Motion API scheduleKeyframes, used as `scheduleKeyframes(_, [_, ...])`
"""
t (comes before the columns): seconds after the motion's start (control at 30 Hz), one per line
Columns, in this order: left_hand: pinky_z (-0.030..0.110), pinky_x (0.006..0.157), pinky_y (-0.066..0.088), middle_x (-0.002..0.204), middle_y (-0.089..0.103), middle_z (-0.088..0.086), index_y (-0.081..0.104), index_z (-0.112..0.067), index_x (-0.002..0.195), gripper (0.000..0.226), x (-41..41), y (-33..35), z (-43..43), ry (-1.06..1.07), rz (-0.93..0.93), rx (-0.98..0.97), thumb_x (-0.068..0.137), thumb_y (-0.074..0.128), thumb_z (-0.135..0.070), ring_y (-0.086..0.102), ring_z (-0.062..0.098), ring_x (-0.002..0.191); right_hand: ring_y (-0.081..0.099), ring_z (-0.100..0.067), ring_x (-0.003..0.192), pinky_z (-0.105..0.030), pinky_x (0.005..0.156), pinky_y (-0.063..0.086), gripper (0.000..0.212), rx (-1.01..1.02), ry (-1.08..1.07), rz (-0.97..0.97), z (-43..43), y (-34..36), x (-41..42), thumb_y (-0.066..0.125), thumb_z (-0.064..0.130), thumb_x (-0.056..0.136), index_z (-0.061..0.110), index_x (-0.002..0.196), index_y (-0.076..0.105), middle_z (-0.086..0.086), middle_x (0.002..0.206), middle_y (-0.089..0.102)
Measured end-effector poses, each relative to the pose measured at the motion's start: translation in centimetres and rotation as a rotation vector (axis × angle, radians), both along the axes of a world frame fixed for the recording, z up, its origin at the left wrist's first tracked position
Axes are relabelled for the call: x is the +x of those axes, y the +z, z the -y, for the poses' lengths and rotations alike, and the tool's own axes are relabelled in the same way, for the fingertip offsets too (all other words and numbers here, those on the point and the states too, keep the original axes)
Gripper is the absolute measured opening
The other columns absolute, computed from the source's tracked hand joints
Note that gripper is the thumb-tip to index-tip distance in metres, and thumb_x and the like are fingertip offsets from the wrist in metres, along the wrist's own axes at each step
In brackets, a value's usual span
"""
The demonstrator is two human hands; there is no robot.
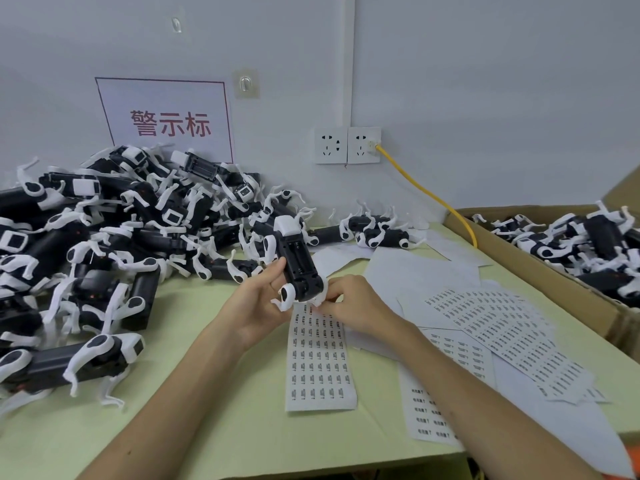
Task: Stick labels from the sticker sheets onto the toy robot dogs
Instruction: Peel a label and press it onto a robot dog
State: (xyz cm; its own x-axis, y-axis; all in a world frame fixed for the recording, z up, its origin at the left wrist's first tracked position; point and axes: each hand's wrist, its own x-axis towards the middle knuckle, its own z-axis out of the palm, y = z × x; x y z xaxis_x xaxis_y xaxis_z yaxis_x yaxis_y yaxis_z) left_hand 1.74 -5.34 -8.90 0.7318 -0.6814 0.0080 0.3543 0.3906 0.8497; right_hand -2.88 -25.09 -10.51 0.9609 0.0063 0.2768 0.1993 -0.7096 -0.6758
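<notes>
My left hand (258,306) grips a black-and-white toy robot dog (296,261) held belly up above the table, its battery bay facing me. My right hand (349,306) has curled fingers at the dog's near end, just over the top edge of a narrow sticker sheet (320,358) lying flat in front of me. Whether a label sits between the right fingertips is hidden. More sticker sheets (502,327) fan out to the right.
A big pile of toy robot dogs (104,237) fills the left of the pale green table (207,427). A cardboard box (540,271) with more dogs stands at the right. Wall sockets (346,145) with a yellow cable (429,194) are behind.
</notes>
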Motion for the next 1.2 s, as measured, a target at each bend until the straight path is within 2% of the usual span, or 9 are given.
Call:
scheduleKeyframes(0.37, [0.04,0.077,0.061,0.116,0.075,0.006,0.072,-0.013,0.126,0.038,0.32,-0.23,0.04,-0.005,-0.029,-0.035,0.096,0.067,-0.036,0.075,0.025,0.098,0.068,-0.031,0.084,-0.046,0.079,0.053,0.018,0.02,-0.021,-0.033,-0.07,0.06,0.11,0.072,0.019,0.089,0.005,0.081,0.079,-0.014,0.086,0.073])
scheduleKeyframes(0.57, [0.043,0.094,0.055,0.14,0.063,0.013,0.062,-0.012,0.141,0.051,0.44,-0.21,0.15,0.021,-0.056,-0.026,0.097,0.065,-0.037,0.07,0.03,0.112,0.064,-0.024,0.071,-0.038,0.065,0.046,0.027,-0.006,-0.056,-0.041,-0.04,-0.05,0.18,0.068,0.022,0.091,0.002,0.074,0.074,-0.013,0.078,0.071])
scheduleKeyframes(0.7, [0.039,0.083,0.06,0.131,0.068,0.011,0.061,-0.012,0.141,0.052,0.24,-0.13,0.28,0.034,-0.073,-0.04,0.096,0.065,-0.036,0.073,0.027,0.104,0.065,-0.02,0.068,-0.035,0.064,0.047,0.026,0.0,-0.064,-0.047,-0.09,0.05,0.13,0.069,0.023,0.09,0.007,0.069,0.075,-0.005,0.073,0.072])
scheduleKeyframes(0.83, [0.042,0.095,0.048,0.125,0.069,0.009,0.066,-0.014,0.135,0.045,0.11,0.0,0.35,0.049,-0.075,-0.028,0.095,0.066,-0.035,0.073,0.025,0.099,0.054,-0.008,0.057,-0.025,0.059,0.04,0.031,0.014,-0.054,-0.061,-0.12,0.07,0.11,0.07,0.023,0.091,0.018,0.06,0.073,0.006,0.063,0.068])
scheduleKeyframes(0.93, [0.037,0.089,0.041,0.123,0.068,0.008,0.069,-0.015,0.129,0.04,-0.09,0.13,0.36,0.063,-0.083,-0.021,0.094,0.067,-0.034,0.065,0.023,0.102,0.058,-0.017,0.062,-0.028,0.061,0.042,0.027,0.017,-0.051,-0.067,-0.18,0.17,0.02,0.07,0.024,0.091,0.011,0.068,0.076,-0.004,0.071,0.071])
scheduleKeyframes(1.0, [0.035,0.084,0.049,0.123,0.069,0.008,0.067,-0.014,0.13,0.039,-0.1,0.14,0.37,0.05,-0.096,-0.038,0.096,0.065,-0.034,0.068,0.023,0.098,0.054,-0.016,0.062,-0.03,0.061,0.039,0.031,0.03,-0.045,-0.064,-0.27,0.18,0.02,0.068,0.025,0.093,0.001,0.073,0.074,-0.014,0.075,0.07])
scheduleKeyframes(1.03, [0.034,0.083,0.05,0.123,0.069,0.008,0.067,-0.014,0.13,0.039,-0.08,0.18,0.36,0.049,-0.102,-0.042,0.096,0.064,-0.034,0.07,0.023,0.095,0.051,-0.013,0.06,-0.029,0.059,0.037,0.032,0.031,-0.047,-0.059,-0.34,0.12,0.03,0.068,0.024,0.093,0.0,0.072,0.073,-0.015,0.073,0.069])
scheduleKeyframes(1.13, [0.033,0.082,0.034,0.124,0.068,0.006,0.063,-0.014,0.137,0.047,-0.1,0.27,0.32,0.079,-0.106,-0.038,0.094,0.066,-0.033,0.065,0.02,0.091,0.043,-0.008,0.051,-0.022,0.052,0.033,0.032,0.053,-0.058,-0.029,-0.3,-0.1,0.08,0.069,0.021,0.093,0.006,0.064,0.071,-0.007,0.059,0.062])
scheduleKeyframes(1.2, [0.033,0.084,0.045,0.119,0.073,0.006,0.062,-0.013,0.14,0.05,-0.14,0.0,0.42,0.069,-0.087,-0.014,0.094,0.067,-0.033,0.072,0.022,0.089,0.04,-0.008,0.049,-0.021,0.05,0.03,0.038,0.072,-0.066,-0.008,-0.06,-0.22,0.08,0.068,0.019,0.092,0.01,0.055,0.063,-0.006,0.053,0.057])
